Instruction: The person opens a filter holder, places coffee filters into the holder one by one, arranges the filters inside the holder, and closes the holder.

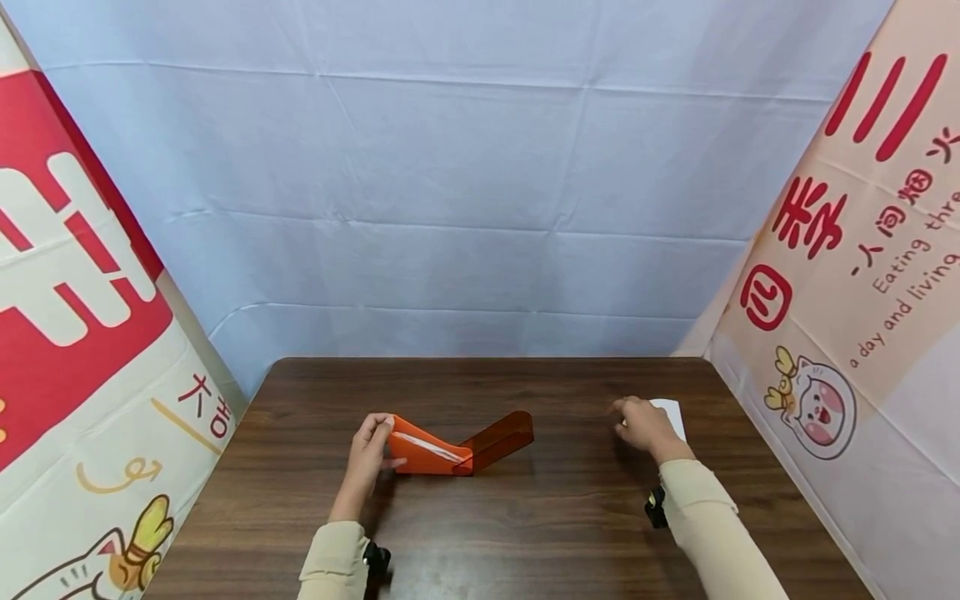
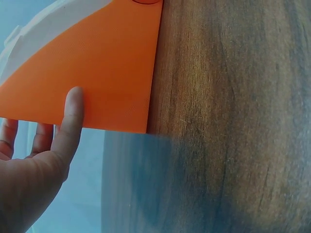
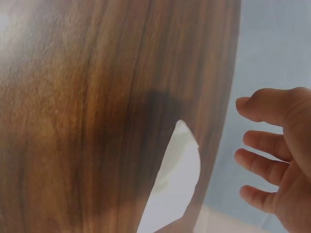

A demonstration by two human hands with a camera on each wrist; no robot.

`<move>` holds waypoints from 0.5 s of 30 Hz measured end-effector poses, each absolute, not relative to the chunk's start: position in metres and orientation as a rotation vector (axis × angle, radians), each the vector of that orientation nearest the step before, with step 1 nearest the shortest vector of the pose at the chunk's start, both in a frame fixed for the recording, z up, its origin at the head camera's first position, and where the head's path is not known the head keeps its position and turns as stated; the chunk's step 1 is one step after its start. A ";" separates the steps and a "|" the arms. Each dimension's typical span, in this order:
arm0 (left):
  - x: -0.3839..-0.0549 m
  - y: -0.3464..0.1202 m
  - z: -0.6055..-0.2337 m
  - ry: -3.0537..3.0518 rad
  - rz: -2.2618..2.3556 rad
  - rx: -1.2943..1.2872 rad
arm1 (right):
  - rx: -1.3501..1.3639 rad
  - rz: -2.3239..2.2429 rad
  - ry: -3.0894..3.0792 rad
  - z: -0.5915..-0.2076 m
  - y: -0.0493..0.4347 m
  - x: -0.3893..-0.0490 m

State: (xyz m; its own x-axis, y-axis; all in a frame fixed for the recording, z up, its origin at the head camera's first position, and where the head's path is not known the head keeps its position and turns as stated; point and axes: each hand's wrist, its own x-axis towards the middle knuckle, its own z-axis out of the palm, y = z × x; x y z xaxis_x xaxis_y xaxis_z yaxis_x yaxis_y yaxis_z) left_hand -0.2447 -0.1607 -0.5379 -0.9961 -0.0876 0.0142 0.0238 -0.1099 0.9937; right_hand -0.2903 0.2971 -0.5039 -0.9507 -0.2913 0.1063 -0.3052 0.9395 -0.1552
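Observation:
My left hand (image 1: 366, 446) holds an orange box (image 1: 423, 457) by its left end. The thumb lies on the box's front face (image 2: 112, 73), and the other fingers are partly hidden behind it. Along the slanted open top, white paper-like material (image 1: 431, 447) shows. A translucent brown lid (image 1: 498, 439) is swung out to the right of the box. My right hand (image 1: 647, 425) hovers at the right with loosely bent fingers and nothing between them. Beside and partly beneath it, a white flat piece (image 3: 175, 179) with one curved edge lies on the table; its kind is unclear.
The dark wooden table (image 1: 555, 533) has rounded far corners. A pale blue cloth (image 1: 465, 183) hangs behind it. Printed curtains stand close at the left (image 1: 82, 250) and right (image 1: 847, 275). Each wrist wears a small black camera.

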 end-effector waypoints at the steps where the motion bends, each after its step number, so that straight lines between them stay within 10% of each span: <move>1: -0.245 -0.161 -0.538 -2.047 -2.280 0.071 | 0.460 0.265 -3.024 -0.505 0.298 -0.292; 15: -0.244 -0.161 -0.536 -2.052 -2.278 0.079 | 0.375 0.298 -3.112 -0.522 0.309 -0.304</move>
State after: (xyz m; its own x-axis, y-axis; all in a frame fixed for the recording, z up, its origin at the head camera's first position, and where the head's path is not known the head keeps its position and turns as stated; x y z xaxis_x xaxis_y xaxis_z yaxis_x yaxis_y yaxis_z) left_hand -0.2437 -0.1608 -0.5362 -0.9959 -0.0899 0.0122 0.0214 -0.1030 0.9944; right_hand -0.3040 0.3089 -0.5220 -0.9716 -0.2360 0.0152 -0.2346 0.9537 -0.1881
